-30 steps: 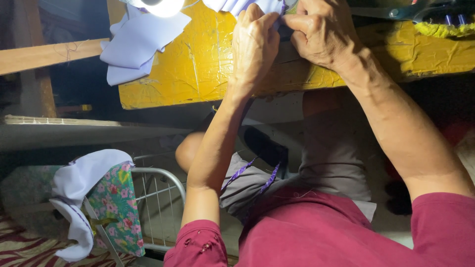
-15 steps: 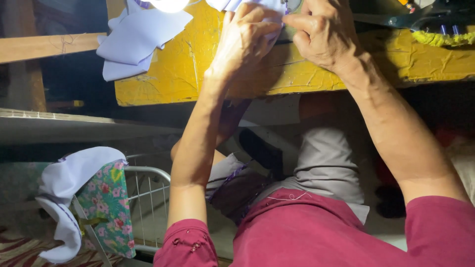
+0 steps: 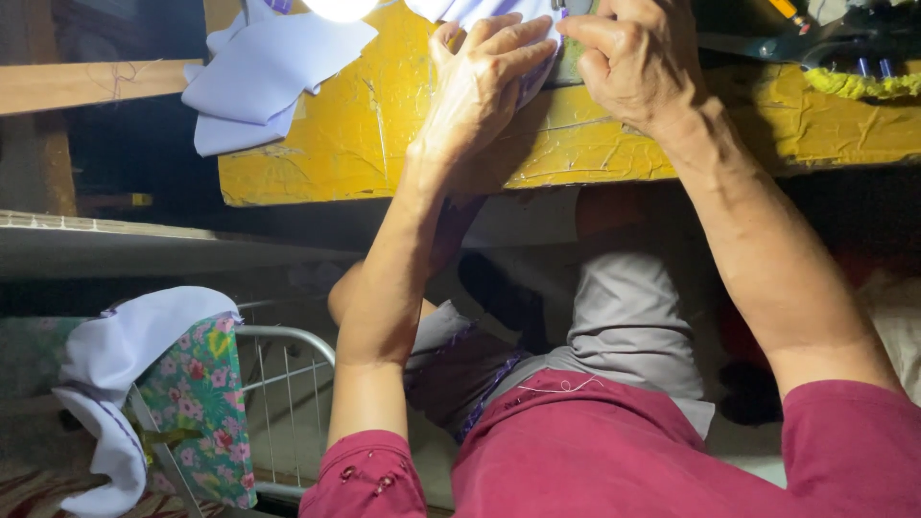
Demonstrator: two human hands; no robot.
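On the yellow table (image 3: 384, 125), left hand (image 3: 480, 77) lies flat, fingers together, on pale fabric (image 3: 499, 14); right hand (image 3: 633, 62) pinches it.

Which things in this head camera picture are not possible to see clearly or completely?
- Pale lilac fabric piece under both hands: head view, cut off by the top edge and covered by the left hand and right hand.
- Bright round lamp: overexposed and cut by the top edge.
- Dark tools on the yellow taped tabletop: dim, cut off at the top right.

Both hands up on the yellow desk (image 3: 384, 125): left hand (image 3: 480, 86) flat on white fabric (image 3: 499, 14), right hand (image 3: 633, 67) pinching it just beside.
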